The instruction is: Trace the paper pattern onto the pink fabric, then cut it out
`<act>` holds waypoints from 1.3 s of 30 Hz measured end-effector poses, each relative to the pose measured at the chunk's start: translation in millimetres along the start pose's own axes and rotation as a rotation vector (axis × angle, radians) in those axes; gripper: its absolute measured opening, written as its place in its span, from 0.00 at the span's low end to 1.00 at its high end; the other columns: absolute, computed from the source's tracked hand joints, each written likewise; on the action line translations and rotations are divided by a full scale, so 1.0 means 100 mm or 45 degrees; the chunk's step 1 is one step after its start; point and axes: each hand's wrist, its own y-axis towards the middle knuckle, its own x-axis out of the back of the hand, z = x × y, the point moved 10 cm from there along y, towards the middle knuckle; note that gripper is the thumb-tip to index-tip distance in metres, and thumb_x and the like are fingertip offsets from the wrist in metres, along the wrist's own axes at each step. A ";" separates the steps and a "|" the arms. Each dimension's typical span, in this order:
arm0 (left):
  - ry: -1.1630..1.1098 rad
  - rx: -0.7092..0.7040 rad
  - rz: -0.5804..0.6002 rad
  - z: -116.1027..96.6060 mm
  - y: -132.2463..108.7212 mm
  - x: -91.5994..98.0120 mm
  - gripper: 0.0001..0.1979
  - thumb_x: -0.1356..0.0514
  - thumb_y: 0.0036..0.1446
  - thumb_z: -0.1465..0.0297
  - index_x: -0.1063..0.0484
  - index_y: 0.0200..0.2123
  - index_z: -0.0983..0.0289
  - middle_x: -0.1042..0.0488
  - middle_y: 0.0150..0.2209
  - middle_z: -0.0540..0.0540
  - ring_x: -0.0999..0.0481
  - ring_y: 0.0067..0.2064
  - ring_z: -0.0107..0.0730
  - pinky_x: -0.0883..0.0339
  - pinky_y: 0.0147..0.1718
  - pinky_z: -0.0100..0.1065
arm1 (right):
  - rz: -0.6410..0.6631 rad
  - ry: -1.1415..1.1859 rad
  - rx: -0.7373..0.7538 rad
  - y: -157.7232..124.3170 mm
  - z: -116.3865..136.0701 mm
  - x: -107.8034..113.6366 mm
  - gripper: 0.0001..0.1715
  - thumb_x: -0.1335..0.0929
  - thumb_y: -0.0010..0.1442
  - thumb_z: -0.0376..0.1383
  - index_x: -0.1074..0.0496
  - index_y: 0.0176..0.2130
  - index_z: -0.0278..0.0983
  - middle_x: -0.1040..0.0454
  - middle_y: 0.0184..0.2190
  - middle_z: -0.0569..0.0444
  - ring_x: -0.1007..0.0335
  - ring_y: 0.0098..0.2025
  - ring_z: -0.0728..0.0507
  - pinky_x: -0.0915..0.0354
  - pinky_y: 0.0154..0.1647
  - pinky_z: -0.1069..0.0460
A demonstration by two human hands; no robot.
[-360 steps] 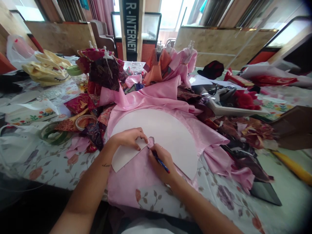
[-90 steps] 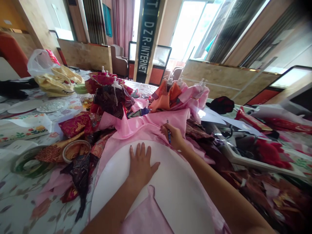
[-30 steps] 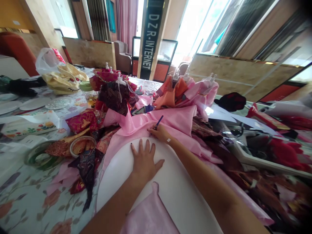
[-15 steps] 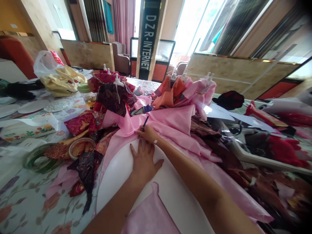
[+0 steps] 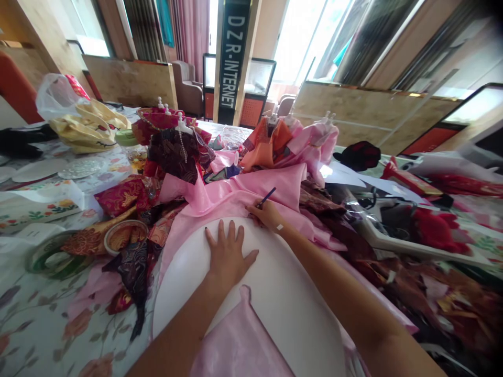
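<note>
My left hand point(image 5: 227, 255) lies flat with spread fingers on a large white rounded board point(image 5: 283, 293). The board rests on pink satin fabric point(image 5: 251, 195), which shows beyond its curved edge. My right hand point(image 5: 268, 214) grips a dark blue pen point(image 5: 267, 196) at the board's upper right edge, over the pink cloth; the pen's tip is hidden by the fingers. Close to me, a folded piece of pink fabric point(image 5: 243, 340) lies on top of the board.
Small dress forms in dark point(image 5: 173, 154), orange point(image 5: 261, 149) and pink point(image 5: 318, 139) cloth stand behind the fabric. Tape rolls point(image 5: 58, 264) and brocade scraps point(image 5: 121, 196) lie at left. On the right are a white tray point(image 5: 393, 243), fabric scraps point(image 5: 428, 288) and a black cap point(image 5: 359, 155).
My right hand with the pen has moved right along the board's curved edge, away from my left hand. The left hand stays flat on the board. The view has shifted slightly.
</note>
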 end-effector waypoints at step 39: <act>-0.006 -0.012 0.019 -0.01 -0.01 0.02 0.33 0.56 0.59 0.48 0.44 0.63 0.55 0.45 0.66 0.54 0.55 0.66 0.59 0.67 0.58 0.68 | 0.059 0.024 -0.111 -0.20 -0.16 0.29 0.17 0.34 0.63 0.41 0.30 0.27 0.33 0.29 0.20 0.59 0.35 0.19 0.52 0.36 0.21 0.56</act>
